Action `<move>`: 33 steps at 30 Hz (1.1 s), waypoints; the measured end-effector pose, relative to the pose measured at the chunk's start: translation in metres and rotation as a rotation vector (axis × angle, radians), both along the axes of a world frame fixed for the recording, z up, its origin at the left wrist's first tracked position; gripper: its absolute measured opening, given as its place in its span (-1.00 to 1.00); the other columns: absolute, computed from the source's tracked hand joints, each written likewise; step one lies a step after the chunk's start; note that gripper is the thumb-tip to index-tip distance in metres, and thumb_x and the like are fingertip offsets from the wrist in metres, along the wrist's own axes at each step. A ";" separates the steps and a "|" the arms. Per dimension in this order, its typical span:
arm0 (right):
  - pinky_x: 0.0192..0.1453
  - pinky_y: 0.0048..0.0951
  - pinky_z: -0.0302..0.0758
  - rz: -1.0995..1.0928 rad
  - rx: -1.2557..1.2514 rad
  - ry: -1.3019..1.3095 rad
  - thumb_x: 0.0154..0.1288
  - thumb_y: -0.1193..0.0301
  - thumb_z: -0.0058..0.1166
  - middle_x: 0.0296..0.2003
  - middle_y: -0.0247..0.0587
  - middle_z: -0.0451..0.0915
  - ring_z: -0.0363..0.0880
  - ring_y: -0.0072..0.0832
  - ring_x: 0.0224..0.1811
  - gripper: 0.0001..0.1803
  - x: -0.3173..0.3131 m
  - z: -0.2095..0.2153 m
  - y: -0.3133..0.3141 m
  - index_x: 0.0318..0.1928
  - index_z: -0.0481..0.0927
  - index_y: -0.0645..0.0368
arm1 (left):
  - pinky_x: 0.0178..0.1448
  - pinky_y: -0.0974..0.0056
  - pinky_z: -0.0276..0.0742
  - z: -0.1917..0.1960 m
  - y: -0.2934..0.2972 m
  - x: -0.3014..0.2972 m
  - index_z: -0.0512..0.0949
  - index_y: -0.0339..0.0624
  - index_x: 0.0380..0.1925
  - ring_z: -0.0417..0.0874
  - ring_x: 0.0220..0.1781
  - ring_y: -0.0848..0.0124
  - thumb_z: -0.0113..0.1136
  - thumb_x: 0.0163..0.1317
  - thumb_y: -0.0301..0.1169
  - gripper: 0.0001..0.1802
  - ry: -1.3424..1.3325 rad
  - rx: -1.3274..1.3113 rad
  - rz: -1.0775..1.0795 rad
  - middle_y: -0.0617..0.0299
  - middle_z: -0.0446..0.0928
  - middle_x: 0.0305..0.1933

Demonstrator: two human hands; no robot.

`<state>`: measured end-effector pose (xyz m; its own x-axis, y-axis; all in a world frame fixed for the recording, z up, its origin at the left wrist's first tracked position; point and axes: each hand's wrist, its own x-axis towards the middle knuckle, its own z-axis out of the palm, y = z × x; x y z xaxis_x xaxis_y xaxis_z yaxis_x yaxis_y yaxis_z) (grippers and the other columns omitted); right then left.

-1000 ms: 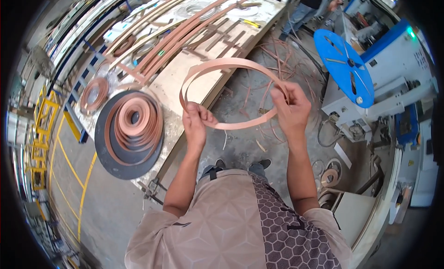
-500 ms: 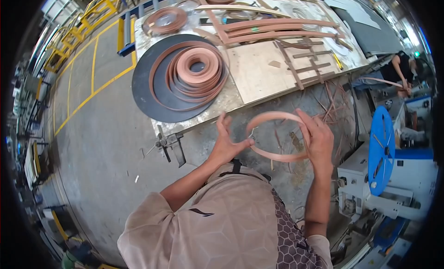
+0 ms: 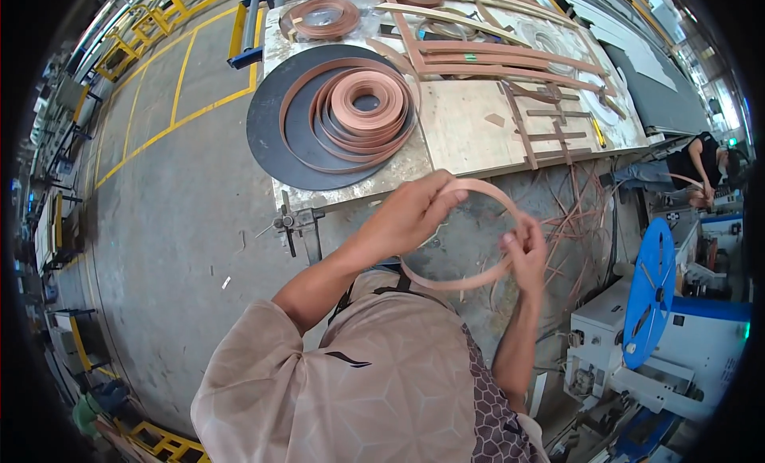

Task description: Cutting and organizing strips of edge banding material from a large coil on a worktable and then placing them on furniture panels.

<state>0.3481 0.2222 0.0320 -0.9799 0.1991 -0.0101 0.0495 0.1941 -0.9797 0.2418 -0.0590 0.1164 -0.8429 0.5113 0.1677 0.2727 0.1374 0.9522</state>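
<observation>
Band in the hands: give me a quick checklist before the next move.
1. Left hand gripping the band: ok, closed on its upper left part.
2. Right hand gripping the band: ok, at its right side.
3. Band off the table: ok, held up in front of it.
4. Coil on the black disc tightly wound: not ok, outer turns lie spread.
5. Floor free of scraps: not ok, loose strips lie tangled.
6. Band ends secured: cannot tell.
</observation>
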 end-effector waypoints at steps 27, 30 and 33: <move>-0.02 -0.47 0.60 0.233 -0.431 0.037 0.14 0.49 0.59 -0.12 -0.35 0.66 0.66 -0.56 -0.08 -0.29 0.006 0.043 -0.014 0.24 0.44 0.14 | -0.29 0.41 0.31 -0.069 -0.036 -0.012 0.56 -0.24 -0.14 0.34 -0.39 0.60 0.04 0.65 -0.35 -0.79 -0.069 0.003 0.343 0.41 0.39 -0.45; -0.03 -0.49 0.57 0.392 -0.679 -0.025 0.15 0.46 0.59 -0.17 -0.36 0.63 0.64 -0.57 -0.09 -0.32 0.004 0.055 -0.010 0.20 0.44 0.13 | -0.42 0.45 0.19 -0.066 -0.032 -0.020 0.55 -0.19 -0.17 0.25 -0.50 0.67 0.01 0.69 -0.29 -0.75 -0.162 0.084 0.275 0.50 0.31 -0.50; -0.05 -0.51 0.56 0.376 -0.704 -0.092 0.17 0.47 0.58 -0.19 -0.37 0.61 0.63 -0.59 -0.10 -0.40 0.015 0.071 -0.020 0.13 0.47 0.15 | -0.52 0.47 0.09 -0.060 -0.029 -0.024 0.53 -0.16 -0.20 0.21 -0.59 0.70 0.00 0.70 -0.26 -0.72 -0.214 0.092 0.232 0.53 0.27 -0.54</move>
